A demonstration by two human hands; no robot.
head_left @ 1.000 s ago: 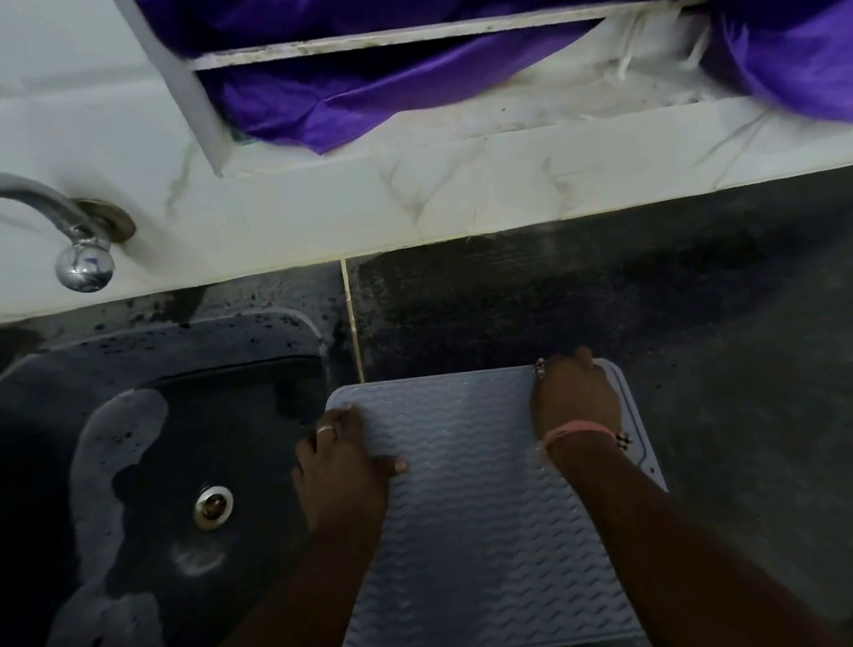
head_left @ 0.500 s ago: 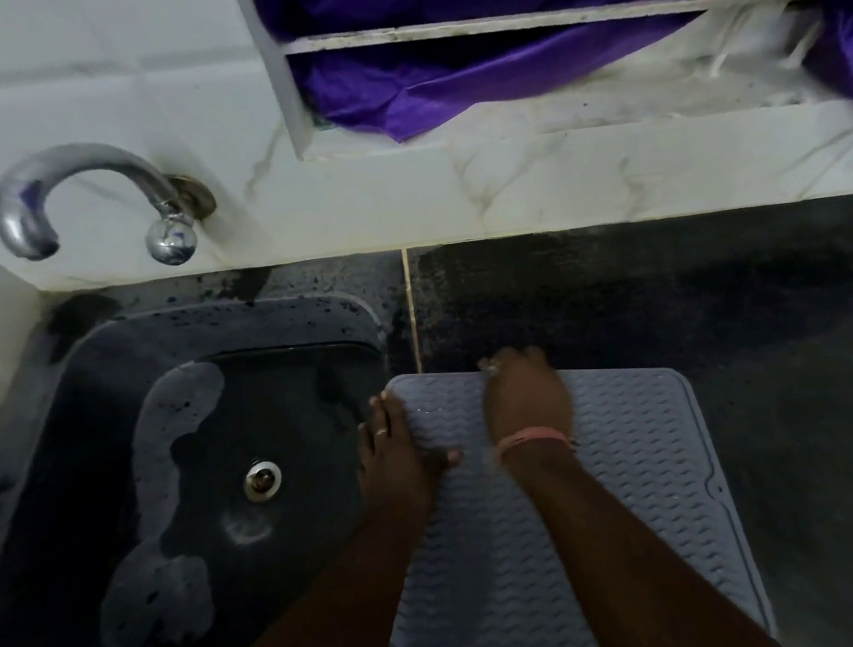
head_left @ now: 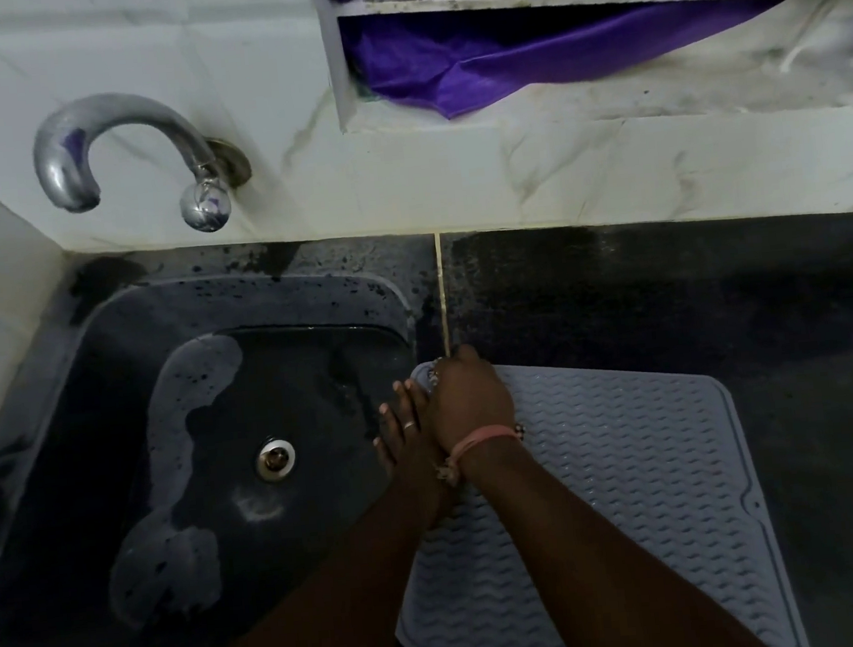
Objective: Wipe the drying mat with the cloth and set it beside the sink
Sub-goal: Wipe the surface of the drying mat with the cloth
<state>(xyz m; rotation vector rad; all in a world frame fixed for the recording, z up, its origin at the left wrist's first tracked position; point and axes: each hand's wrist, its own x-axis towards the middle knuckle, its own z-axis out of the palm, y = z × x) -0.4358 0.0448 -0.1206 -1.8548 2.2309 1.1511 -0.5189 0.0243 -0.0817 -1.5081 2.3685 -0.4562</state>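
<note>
Drying mat (head_left: 633, 465) lies flat on the dark surface (head_left: 720, 287) just beside the sink (head_left: 237, 309), placement step apparently in hand; both hands at its far-left corner, left hand (head_left: 407, 430) fingers straight, right hand (head_left: 467, 397) grip indeterminate, no cloth visible; next, probably release.

Drying mat (head_left: 633, 465): near edge cut off by the bottom of the frame; left part covered by both forearms. Far left corner hidden under the right hand (head_left: 467, 397).
Right hand: fingertips and whatever lies beneath them not visible; grip cannot be told.
Left hand (head_left: 406, 436): partly overlapped by the right hand; thumb hidden.
Purple fabric (head_left: 520, 62): cut off at top and right edges.
Sink (head_left: 107, 351): near rim lost in darkness.
</note>
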